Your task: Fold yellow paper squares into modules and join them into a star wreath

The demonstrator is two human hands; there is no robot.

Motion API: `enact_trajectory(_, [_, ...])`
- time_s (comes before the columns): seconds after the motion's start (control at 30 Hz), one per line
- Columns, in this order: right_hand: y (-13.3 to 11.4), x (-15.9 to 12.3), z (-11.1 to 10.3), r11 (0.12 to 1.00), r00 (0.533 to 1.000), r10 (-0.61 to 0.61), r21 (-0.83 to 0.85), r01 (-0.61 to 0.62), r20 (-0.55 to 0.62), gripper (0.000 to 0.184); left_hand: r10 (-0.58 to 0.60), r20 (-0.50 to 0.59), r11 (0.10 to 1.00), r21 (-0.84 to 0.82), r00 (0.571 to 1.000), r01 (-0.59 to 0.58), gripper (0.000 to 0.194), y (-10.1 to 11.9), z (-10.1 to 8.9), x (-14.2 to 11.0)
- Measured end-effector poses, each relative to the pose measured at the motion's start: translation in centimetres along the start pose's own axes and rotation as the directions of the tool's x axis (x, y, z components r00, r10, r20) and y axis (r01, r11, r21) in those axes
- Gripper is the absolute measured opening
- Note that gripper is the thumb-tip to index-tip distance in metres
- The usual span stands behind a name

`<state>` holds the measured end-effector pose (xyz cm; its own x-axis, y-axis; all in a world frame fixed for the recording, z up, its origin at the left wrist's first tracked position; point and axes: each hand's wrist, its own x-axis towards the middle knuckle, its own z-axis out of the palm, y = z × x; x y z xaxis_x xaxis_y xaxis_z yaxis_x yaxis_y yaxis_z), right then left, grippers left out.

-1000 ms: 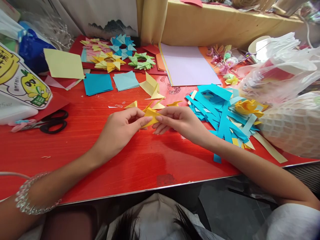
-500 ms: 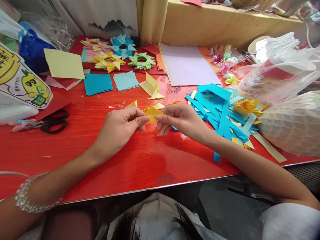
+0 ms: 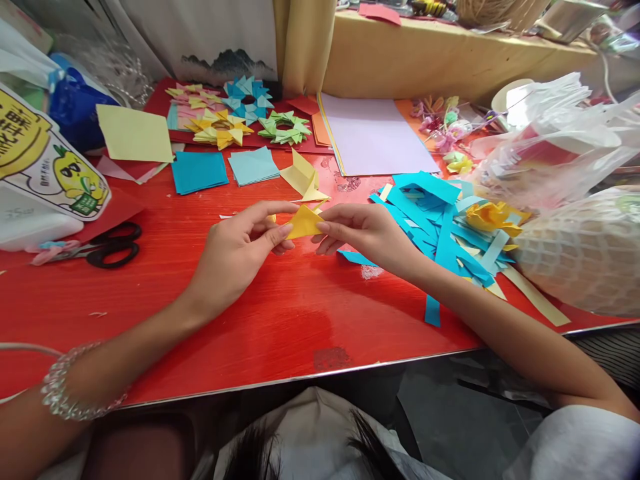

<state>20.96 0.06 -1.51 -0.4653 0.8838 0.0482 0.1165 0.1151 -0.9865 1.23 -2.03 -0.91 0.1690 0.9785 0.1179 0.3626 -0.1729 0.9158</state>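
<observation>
Nearest, a beaded bracelet [image 3: 59, 393] circles the left wrist, and the front edge of the red worktop [image 3: 280, 327] runs beneath both forearms. Over the middle of the worktop, a small yellow folded paper [image 3: 304, 223] with a pointed top is held between the two hands. The left hand [image 3: 240, 240] pinches its left corner with the thumb, the index finger reaching along above; the right hand [image 3: 363, 233] nips the right corner between thumb and forefinger, its other fingers loosely curled. Black-handled scissors [image 3: 96, 248] lie off to the left, and a heap of blue paper strips [image 3: 445, 230] spreads to the right. Beyond the hands rest a pale yellow folded piece [image 3: 300, 173], a stack of light blue squares [image 3: 254, 165] and one of darker blue squares [image 3: 200, 173]. Farther back sit pointed paper rings, including a yellow ring [image 3: 233, 132] and a green ring [image 3: 299, 131], left of lilac sheets [image 3: 375, 137]. A curtain [image 3: 304, 50] hangs behind.
</observation>
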Motion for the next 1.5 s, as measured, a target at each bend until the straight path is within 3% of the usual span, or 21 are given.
enact_trajectory(0.17, [-0.3,-0.3,0.1,0.997,0.995,-0.081,0.001,0.081,-0.059,0.021,0.001,-0.006,0.997,-0.079,1.0,-0.002,0.028,0.2,0.0,-0.1])
enact_trajectory(0.57, [-0.4,-0.3,0.2,0.991,0.991,-0.006,0.13,0.023,-0.131,0.014,0.032,-0.029,0.998,-0.053,0.999,-0.033,0.027,0.1,0.0,-0.4])
enact_trajectory(0.77, [-0.2,-0.3,0.1,0.978,0.995,-0.014,0.207,0.034,-0.094,0.009,0.065,0.011,0.991,-0.118,0.998,-0.064,0.025,-0.2,-0.1,-0.2])
enact_trajectory(1.0, [0.0,-0.2,0.3,0.957,0.998,0.025,0.289,-0.009,-0.053,0.015,0.019,-0.008,0.99,-0.137,1.0,-0.02,0.018,0.0,0.0,-0.2])
enact_trajectory(1.2, [-0.5,-0.5,0.7,0.971,0.993,0.051,0.238,-0.024,-0.104,0.016,-0.03,0.034,0.983,-0.179,0.999,0.036,0.012,0.4,0.1,-0.3])
enact_trajectory(1.27, [-0.5,-0.5,0.8,0.974,0.994,0.049,0.227,-0.026,-0.1,0.017,-0.064,0.035,0.973,-0.218,0.997,0.07,0.019,0.3,0.3,-0.1])
enact_trajectory(1.5, [-0.6,-0.9,1.2,0.983,0.998,-0.047,0.174,0.054,-0.047,0.012,-0.128,0.188,0.961,-0.217,0.974,0.168,0.024,0.2,0.5,0.1])
